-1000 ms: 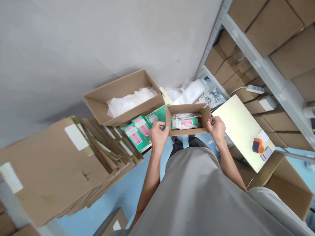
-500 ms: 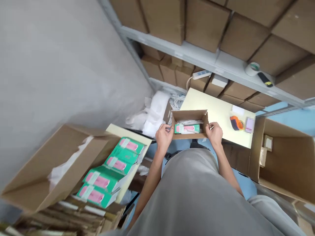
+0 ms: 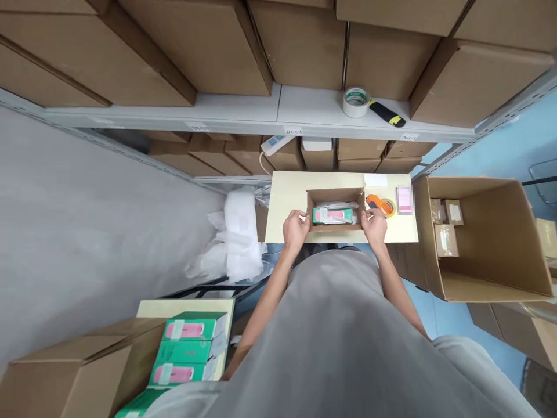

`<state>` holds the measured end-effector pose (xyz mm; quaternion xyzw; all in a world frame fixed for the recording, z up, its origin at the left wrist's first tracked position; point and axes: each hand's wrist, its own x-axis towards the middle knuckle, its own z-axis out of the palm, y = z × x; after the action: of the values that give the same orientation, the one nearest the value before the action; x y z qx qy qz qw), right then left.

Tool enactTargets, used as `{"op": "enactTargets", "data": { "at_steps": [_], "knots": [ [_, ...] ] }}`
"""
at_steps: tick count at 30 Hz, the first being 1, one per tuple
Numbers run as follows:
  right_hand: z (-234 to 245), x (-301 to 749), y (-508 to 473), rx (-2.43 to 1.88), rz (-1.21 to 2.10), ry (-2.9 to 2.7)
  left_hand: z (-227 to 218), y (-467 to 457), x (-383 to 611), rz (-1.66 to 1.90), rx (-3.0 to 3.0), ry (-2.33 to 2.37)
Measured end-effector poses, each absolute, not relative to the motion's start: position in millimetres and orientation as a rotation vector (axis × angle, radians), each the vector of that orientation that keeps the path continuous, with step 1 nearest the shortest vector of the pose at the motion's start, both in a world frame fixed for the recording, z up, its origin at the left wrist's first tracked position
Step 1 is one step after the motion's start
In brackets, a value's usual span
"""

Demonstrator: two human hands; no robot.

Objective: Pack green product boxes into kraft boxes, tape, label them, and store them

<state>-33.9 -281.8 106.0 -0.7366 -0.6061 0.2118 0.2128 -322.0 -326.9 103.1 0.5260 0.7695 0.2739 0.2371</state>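
Over pale worktop [image 3: 287,200], you are now bringing open carton [image 3: 334,195], turning away from green boxes [image 3: 185,351] at near left; left hand [image 3: 296,230] and right hand [image 3: 374,227] are gripping its ends, green-pink package [image 3: 333,216] lying inside. Carrying seems to be ending.

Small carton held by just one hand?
No: the left hand and the right hand hold the small carton at opposite ends.

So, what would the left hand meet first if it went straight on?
The left hand would first meet the left wall of the open cardboard box, which it touches; beyond, probably the green carton inside, though depth is unclear.
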Motion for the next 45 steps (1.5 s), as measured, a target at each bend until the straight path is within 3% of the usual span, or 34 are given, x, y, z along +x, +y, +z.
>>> {"op": "enactTargets", "data": {
  "at_steps": [10,14,21,30,45],
  "knots": [
    [70,1,-304,-1.489,0.854,-2.074,80,-339,-315,0.704,1.734,1.634],
    [57,8,-298,-1.497,0.891,-2.118,62,-338,-314,0.619,1.742,1.641],
    [45,3,-246,-1.709,0.815,-1.955,34,-302,-326,0.884,1.655,1.904],
    [54,2,-223,-1.558,0.683,-2.148,43,-286,-344,0.792,1.881,1.826],
    [31,-1,-221,-1.617,0.905,-1.871,21,-283,-322,0.899,1.239,1.857]
  ]
}}
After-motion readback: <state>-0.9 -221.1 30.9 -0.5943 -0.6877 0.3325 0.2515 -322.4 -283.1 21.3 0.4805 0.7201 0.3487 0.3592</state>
